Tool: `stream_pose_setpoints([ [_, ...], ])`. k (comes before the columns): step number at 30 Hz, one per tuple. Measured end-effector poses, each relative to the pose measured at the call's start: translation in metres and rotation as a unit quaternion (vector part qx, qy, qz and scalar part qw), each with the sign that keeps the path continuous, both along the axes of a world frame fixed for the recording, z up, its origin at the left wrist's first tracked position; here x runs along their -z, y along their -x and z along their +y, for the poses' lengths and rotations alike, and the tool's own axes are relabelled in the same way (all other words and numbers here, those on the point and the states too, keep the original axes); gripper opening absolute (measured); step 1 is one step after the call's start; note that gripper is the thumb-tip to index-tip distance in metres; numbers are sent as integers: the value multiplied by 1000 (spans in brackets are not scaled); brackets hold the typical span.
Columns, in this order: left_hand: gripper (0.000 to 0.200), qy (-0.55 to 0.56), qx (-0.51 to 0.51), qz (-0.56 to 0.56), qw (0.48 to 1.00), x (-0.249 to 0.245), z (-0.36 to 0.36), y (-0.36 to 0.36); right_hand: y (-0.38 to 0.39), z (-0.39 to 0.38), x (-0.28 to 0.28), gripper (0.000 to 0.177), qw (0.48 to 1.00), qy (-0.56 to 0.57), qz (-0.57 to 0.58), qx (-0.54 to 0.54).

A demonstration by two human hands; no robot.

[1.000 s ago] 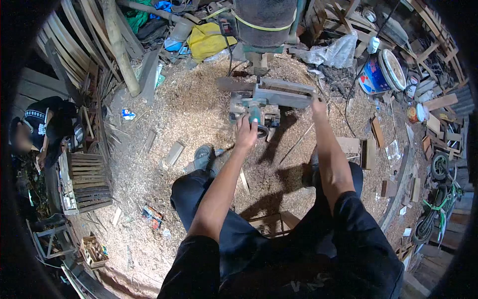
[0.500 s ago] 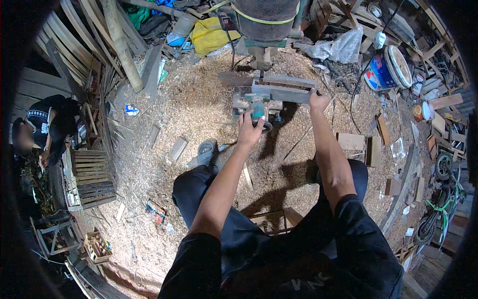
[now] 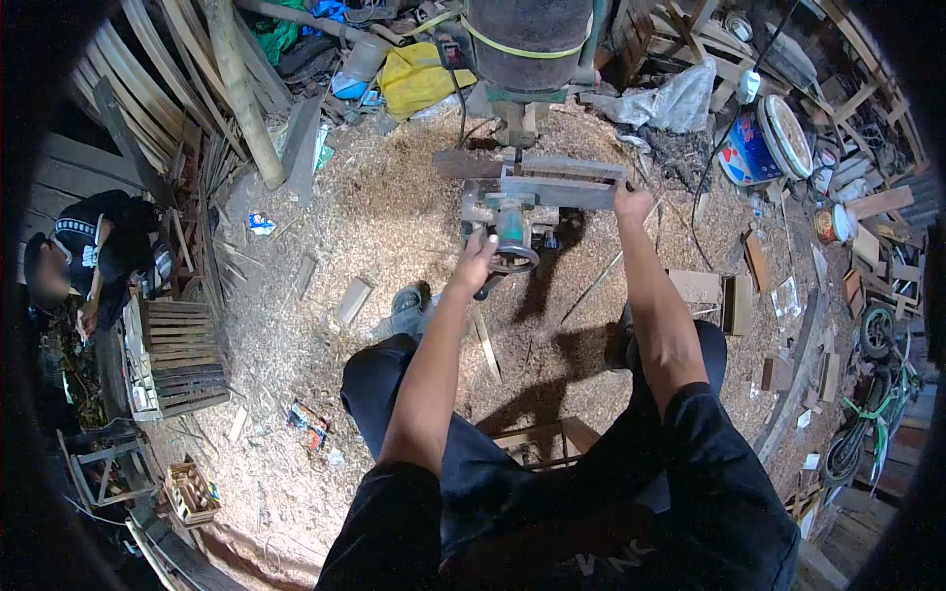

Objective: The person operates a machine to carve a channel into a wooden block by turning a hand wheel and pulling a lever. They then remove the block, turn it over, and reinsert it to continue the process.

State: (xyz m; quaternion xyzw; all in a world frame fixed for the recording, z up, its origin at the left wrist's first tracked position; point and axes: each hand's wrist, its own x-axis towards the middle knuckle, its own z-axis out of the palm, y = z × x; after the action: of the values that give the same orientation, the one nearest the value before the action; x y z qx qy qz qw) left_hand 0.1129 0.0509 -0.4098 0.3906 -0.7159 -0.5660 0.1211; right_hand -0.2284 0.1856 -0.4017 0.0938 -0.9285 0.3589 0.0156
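Note:
A machine with a large dark motor drum (image 3: pixel 527 44) stands in front of me, its bit pointing down at a wooden frame piece (image 3: pixel 572 190) that lies across the machine's bed. My right hand (image 3: pixel 634 202) is closed round the right end of this wooden piece. Below the bed, a metal handwheel (image 3: pixel 516 264) sticks out towards me from a green housing (image 3: pixel 509 225). My left hand (image 3: pixel 474 264) is at the left side of the wheel's rim, thumb upward and fingers bent round it; their contact is partly hidden.
Wood shavings (image 3: pixel 384 217) cover the ground. Another person (image 3: pixel 99 246) sits at the left beside a slatted crate (image 3: pixel 177 355). A blue bucket (image 3: pixel 754 148), a black cable (image 3: pixel 700 217), wood offcuts (image 3: pixel 695 286) and a green bicycle (image 3: pixel 872 414) are at the right.
My left hand has slid from the top of the handwheel down to its left side, uncovering the green housing and more of the wheel. My right hand stays on the wooden piece.

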Motion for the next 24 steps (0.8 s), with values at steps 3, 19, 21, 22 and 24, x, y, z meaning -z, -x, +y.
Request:
stream_pose_setpoints([
  [3,66,-33,-4,-56,998,9,-14,-7,-21,5,-30,47,999,42,12,-18],
  [19,57,208,12,-228,951,-46,6,4,-18,5,-14,40,997,72,38,-13],
  [21,57,283,-9,-62,957,-47,29,35,-29,2,-25,40,997,61,52,-4],
  [22,55,281,38,-84,955,-83,50,44,-26,0,-19,39,998,34,43,8],
  [24,57,335,49,-132,932,-79,51,27,-20,1,-15,40,997,49,49,-24],
])
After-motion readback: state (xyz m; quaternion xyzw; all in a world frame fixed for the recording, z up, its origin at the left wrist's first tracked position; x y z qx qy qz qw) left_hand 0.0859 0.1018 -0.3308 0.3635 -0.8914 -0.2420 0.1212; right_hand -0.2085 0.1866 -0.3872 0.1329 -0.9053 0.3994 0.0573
